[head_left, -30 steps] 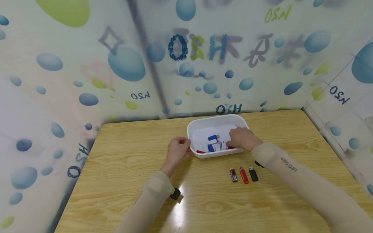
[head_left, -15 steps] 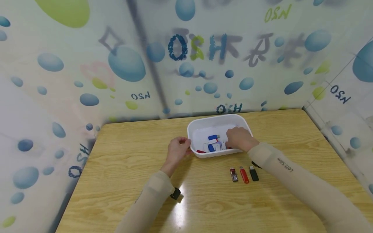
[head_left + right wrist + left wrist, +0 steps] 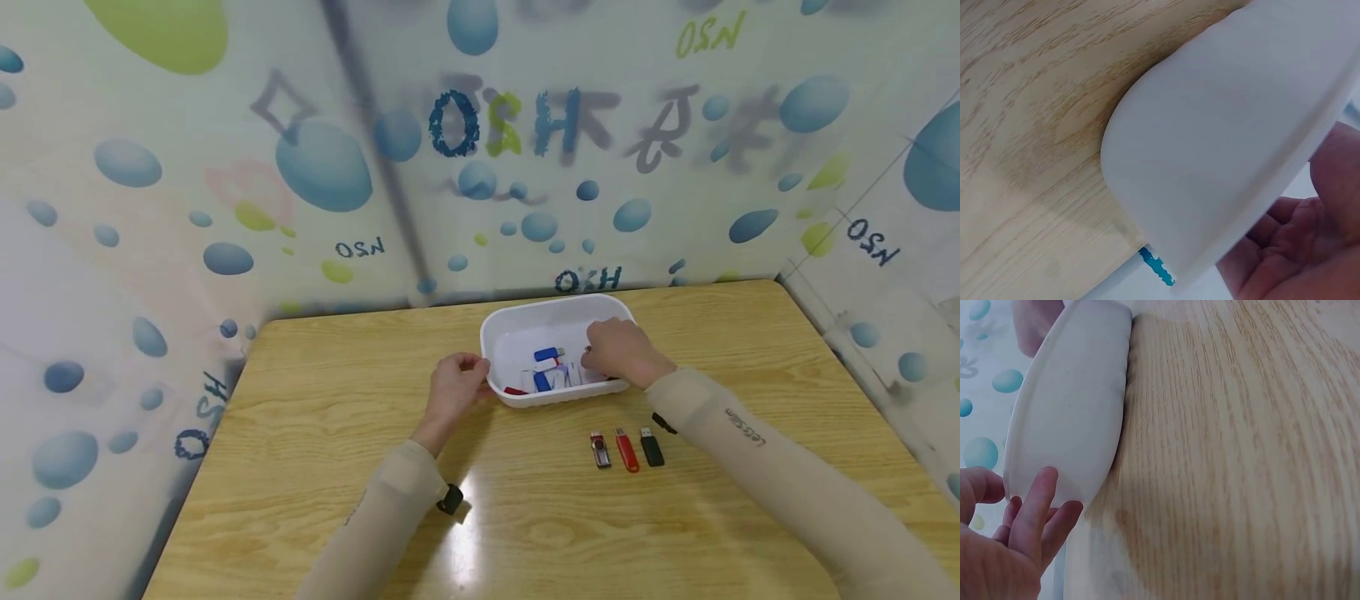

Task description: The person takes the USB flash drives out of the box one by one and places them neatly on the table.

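A white plastic bin [image 3: 498, 342] stands on the table, with several USB sticks in it, among them a blue one [image 3: 547, 354] and a white one [image 3: 547, 365]. At the bin's left end, my left hand [image 3: 453, 387] pinches the rim; the left wrist view shows its thumb at the edge and fingers against the outer wall. My right hand [image 3: 621, 350] is over the bin's right part with curled fingers. A small dark end of a USB stick shows at its fingertips. In the right wrist view the bin's wall hides part of that hand [image 3: 1297, 256].
In front of the bin lie three USB sticks in a row: a red-and-silver one [image 3: 600, 450], a red one [image 3: 627, 451] and a black one [image 3: 652, 447]. Behind the wooden table [image 3: 337, 383] rises a patterned wall [image 3: 420, 208].
The right hand went slightly left within the bin, then back up and right; a dark bit now shows at its fingertips. The left hand stays on the rim.
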Tool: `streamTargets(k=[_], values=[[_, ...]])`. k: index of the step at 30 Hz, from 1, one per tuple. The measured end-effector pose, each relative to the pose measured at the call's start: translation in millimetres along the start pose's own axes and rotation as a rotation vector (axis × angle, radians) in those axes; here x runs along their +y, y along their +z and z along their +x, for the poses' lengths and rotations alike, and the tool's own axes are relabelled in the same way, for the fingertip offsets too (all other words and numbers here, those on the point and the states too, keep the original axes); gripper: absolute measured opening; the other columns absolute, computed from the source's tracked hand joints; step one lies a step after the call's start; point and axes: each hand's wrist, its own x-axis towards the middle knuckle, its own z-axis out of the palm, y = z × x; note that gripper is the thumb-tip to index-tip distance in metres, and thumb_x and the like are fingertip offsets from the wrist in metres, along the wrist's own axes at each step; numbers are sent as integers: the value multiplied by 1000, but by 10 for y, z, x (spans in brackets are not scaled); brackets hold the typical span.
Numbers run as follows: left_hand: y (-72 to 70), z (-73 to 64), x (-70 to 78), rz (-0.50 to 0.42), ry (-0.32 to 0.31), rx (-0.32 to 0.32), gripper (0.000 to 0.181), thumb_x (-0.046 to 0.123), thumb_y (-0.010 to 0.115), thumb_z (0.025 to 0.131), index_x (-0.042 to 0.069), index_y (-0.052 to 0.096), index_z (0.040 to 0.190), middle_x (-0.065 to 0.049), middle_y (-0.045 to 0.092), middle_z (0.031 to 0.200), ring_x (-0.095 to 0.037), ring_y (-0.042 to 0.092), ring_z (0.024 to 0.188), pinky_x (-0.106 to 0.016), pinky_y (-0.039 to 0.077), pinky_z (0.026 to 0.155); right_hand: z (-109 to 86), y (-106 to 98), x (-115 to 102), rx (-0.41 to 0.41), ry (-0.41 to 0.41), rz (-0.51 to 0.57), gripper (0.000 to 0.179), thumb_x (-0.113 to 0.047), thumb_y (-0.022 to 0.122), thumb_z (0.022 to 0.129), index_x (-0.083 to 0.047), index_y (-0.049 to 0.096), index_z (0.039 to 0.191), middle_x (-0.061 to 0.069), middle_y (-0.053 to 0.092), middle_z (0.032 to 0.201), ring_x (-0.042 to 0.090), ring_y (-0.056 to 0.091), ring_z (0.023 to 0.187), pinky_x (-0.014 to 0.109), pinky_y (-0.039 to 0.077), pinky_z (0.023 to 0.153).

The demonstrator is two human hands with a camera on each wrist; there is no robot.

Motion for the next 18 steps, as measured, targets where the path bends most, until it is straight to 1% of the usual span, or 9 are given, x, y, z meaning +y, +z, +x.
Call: streamTargets(k=[3,6,9,12,15,18], values=[[-7,4,-8,3,-4,-3,26,17,63,104,-4,65,120,-18,62,118,-28,70,97,-33,65,79,-22,-21,12,12,-5,6,18,-20,68,96,-3,66,93,7,58,76,21,55,69,30,42,59],[-12,8,-11,5,-6,-6,26,18,64,103,-3,65,119,-17,62,117,-27,70,97,-32,65,78,-55,-41,26,25,-11,17,19,-20,68,96,-5,65,84,5,56,70,19,54,64,29,40,56],[-19,11,-13,-3,3,-9,27,18,64,103,-4,65,119,-18,62,117,-27,70,97,-33,65,79,-94,-55,40,48,-34,31,25,-19,66,96,-8,62,74,3,52,64,17,51,59,28,38,53],[-22,7,-7,-12,4,-12,27,17,64,103,-5,65,119,-19,62,117,-27,70,97,-34,65,80,-132,-64,52,77,-58,42,30,-19,65,97,-9,61,68,1,51,60,17,49,56,27,36,52],[-21,4,-3,-11,-4,-10,27,17,64,104,-4,65,119,-18,62,117,-27,70,97,-34,65,81,-167,-70,66,110,-78,47,29,-19,66,98,-8,65,72,2,54,61,17,50,57,27,36,52],[-19,5,-5,-8,-4,-11,26,17,63,104,-4,65,119,-18,62,117,-26,70,96,-34,65,81,-217,-80,70,135,-83,50,24,-22,67,99,-5,70,84,2,58,66,18,53,60,27,39,54]])
